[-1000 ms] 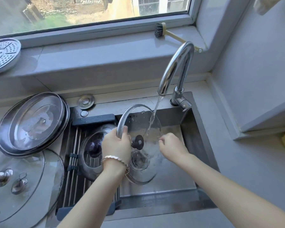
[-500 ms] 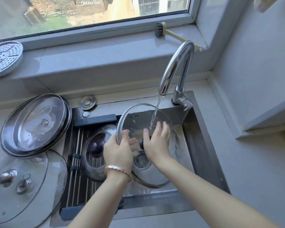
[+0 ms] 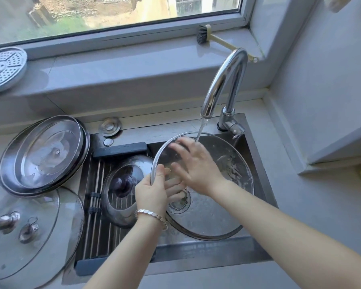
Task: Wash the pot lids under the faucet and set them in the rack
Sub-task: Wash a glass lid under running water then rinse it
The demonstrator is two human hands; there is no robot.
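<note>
Glass lid [image 3: 217, 209] tilts far-rim-up, left grip [image 3: 152, 190] holding its edge, right grip [image 3: 198, 165] pressing open-fingered.

Counter [image 3: 311, 215] — steel lid [image 3: 44, 153] and glass lids [image 3: 29, 236] rest beside sink [image 3: 261, 180].

Probably a home kitchen: steel sink [image 3: 256, 155], faucet [image 3: 227, 80], pot lids [image 3: 44, 151], windowsill brush [image 3: 202, 34].
</note>
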